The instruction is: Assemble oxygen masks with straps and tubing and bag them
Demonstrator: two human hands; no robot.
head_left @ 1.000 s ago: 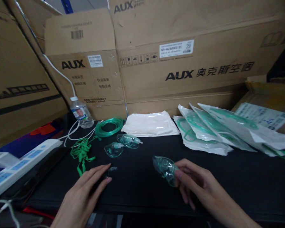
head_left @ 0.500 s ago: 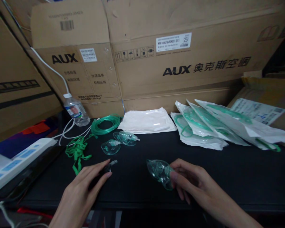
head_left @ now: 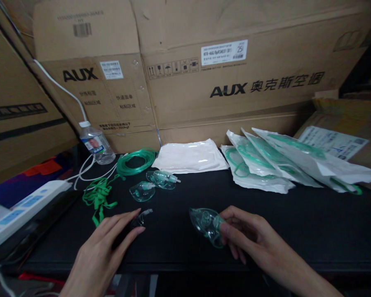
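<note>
My left hand (head_left: pixel 100 245) is closed around a small clear plastic piece with a narrow nozzle (head_left: pixel 139 219), just above the black tabletop or resting on it; I cannot tell which. Between thumb and fingers of my right hand (head_left: pixel 245 233) is a transparent green oxygen mask (head_left: pixel 205 222), tilted, its pointed end toward the left. Beyond my left hand lie two more clear green masks, the nearer mask (head_left: pixel 142 192) and the farther mask (head_left: pixel 163 180). Bunched green elastic straps (head_left: pixel 98 194) are to their left, and a coil of green tubing (head_left: pixel 136 161) is behind.
White pouches (head_left: pixel 190 156) lie stacked at the back. Several packaged green tubing sets (head_left: pixel 266 163) lean together at the right. A water bottle (head_left: pixel 96 144) stands back left, near a white power strip (head_left: pixel 27 206) and cables. Large cardboard boxes (head_left: pixel 179 107) wall off the rear.
The view has shifted slightly, so the things appear a little further left. Both hands keep nearly the same pose, with the mask still in the right hand.
</note>
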